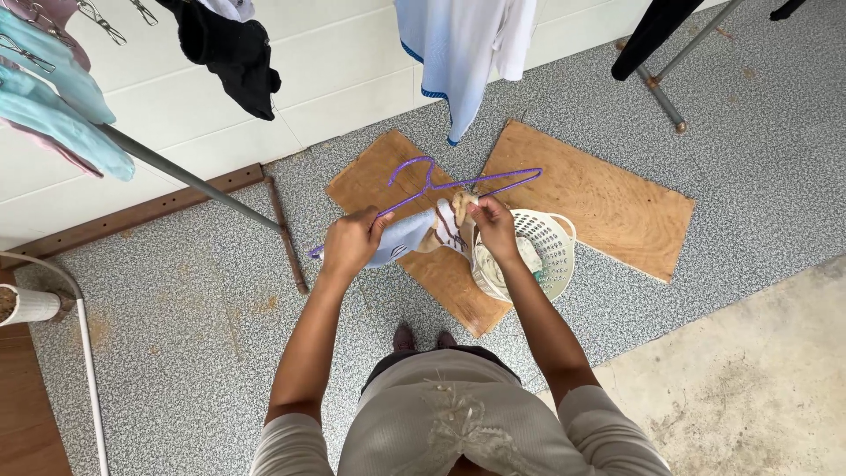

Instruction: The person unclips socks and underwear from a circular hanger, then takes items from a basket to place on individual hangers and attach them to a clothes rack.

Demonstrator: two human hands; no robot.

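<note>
From where I'm watching, the left hand point(351, 242) is closed around the lower end of a purple wire hanger point(441, 187) and a pale blue garment point(407, 236), and the right hand point(493, 225) is pinching the cloth's striped edge up against the hanger bar. All of it is held over a white laundry basket point(551, 251) that sits on plywood boards point(599, 203) on the speckled floor point(203, 300).
</note>
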